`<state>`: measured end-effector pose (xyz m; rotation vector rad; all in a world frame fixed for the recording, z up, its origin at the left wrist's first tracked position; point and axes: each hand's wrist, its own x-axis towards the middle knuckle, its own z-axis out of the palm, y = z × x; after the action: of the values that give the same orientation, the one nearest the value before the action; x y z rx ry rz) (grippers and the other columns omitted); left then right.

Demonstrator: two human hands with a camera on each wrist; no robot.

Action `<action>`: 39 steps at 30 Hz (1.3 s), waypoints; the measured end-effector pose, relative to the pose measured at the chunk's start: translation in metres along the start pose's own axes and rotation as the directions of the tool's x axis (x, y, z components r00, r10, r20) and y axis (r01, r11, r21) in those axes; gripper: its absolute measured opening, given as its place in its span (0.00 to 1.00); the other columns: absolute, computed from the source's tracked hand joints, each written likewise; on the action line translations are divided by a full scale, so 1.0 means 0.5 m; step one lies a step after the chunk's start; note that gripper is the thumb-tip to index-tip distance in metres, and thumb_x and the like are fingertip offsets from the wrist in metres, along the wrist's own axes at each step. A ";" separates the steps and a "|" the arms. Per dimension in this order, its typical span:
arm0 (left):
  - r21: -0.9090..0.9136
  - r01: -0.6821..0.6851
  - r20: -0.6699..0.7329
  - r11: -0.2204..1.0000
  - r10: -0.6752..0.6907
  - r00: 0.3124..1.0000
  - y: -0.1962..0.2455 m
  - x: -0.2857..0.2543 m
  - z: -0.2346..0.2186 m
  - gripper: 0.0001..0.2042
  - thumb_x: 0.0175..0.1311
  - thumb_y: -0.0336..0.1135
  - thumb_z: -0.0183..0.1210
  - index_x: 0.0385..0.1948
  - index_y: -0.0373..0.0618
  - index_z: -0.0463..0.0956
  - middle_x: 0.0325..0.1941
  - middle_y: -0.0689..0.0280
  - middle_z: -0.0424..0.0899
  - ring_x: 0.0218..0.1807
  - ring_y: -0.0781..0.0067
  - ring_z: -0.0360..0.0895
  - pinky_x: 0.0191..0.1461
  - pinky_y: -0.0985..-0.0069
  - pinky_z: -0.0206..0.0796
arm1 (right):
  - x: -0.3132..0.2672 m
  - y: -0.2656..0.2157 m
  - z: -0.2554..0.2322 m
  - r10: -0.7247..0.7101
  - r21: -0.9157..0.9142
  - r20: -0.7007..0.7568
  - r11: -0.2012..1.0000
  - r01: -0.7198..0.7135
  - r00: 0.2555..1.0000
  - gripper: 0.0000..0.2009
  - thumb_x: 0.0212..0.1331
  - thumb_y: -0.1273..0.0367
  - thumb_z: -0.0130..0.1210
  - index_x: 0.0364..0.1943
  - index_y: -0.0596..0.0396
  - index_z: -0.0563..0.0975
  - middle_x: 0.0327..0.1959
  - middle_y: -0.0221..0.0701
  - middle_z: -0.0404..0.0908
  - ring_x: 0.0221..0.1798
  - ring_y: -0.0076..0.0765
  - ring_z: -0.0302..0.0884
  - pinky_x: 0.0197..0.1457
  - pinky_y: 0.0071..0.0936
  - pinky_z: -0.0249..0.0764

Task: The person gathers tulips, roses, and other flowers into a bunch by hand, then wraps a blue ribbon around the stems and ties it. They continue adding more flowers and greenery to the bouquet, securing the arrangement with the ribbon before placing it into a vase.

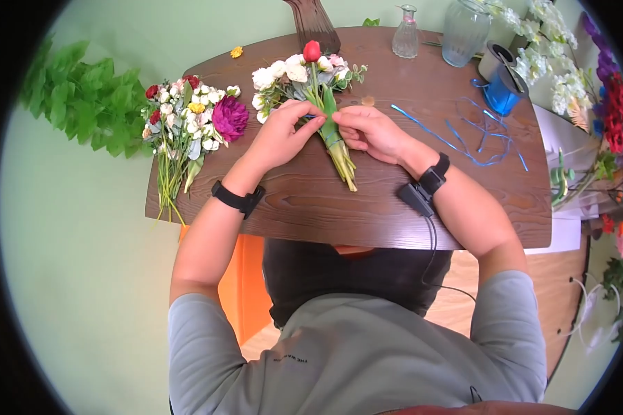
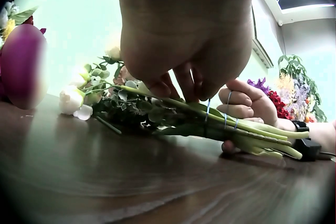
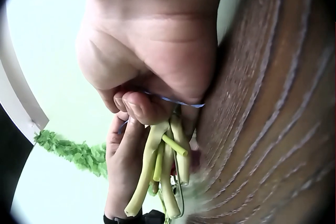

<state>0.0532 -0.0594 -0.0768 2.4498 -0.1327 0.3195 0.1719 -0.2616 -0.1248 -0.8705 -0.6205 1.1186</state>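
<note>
A bouquet of white and pink flowers with one red tulip (image 1: 312, 51) lies on the table, its green stems (image 1: 342, 162) towards the person. Thin blue ribbon (image 2: 207, 116) circles the stems in more than one loop. The left hand (image 1: 287, 135) is bent over the stems from the left, thumb and fingertips pinching at the ribbon. From the right, the right hand (image 1: 375, 131) has curled fingers gripping a strand of blue ribbon (image 3: 173, 101) beside the stems. Its palm hides part of the ribbon in the right wrist view.
A second bunch with a purple flower (image 1: 230, 118) lies at the table's left edge. Loose blue ribbon (image 1: 488, 162) and a blue spool (image 1: 503, 95) are on the right. A dark vase (image 1: 316, 28), a small glass bottle (image 1: 407, 34) and a clear vase (image 1: 466, 34) stand behind.
</note>
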 end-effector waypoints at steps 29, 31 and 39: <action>-0.177 0.179 0.089 0.968 -0.165 0.982 -0.010 -0.002 -0.008 0.10 0.75 0.35 0.63 0.46 0.38 0.83 0.42 0.69 0.87 0.42 0.82 0.79 0.50 0.79 0.72 | 0.004 0.017 0.004 -0.067 -0.064 -0.088 0.996 0.061 0.994 0.14 0.68 0.74 0.63 0.55 0.53 0.74 0.40 0.22 0.83 0.41 0.15 0.79 0.38 0.14 0.69; -0.179 0.178 0.096 0.968 -0.163 0.982 -0.006 -0.002 -0.008 0.09 0.75 0.35 0.62 0.46 0.38 0.83 0.43 0.68 0.87 0.45 0.81 0.80 0.53 0.78 0.72 | 0.010 0.018 -0.001 -0.034 -0.102 -0.102 0.995 0.024 0.994 0.13 0.69 0.74 0.63 0.53 0.53 0.75 0.40 0.22 0.83 0.39 0.14 0.77 0.36 0.14 0.68; -0.235 0.175 0.095 0.956 -0.157 0.983 -0.006 -0.003 -0.009 0.08 0.75 0.33 0.62 0.46 0.39 0.82 0.46 0.68 0.87 0.47 0.80 0.79 0.55 0.77 0.72 | 0.012 0.018 -0.002 -0.011 -0.117 -0.110 0.993 -0.002 0.994 0.06 0.71 0.70 0.63 0.47 0.52 0.81 0.39 0.21 0.84 0.33 0.10 0.70 0.33 0.12 0.65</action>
<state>0.0514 -0.0545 -0.0756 2.2121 0.0034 0.1282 0.1701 -0.2544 -0.1328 -1.0239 -0.6004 1.0304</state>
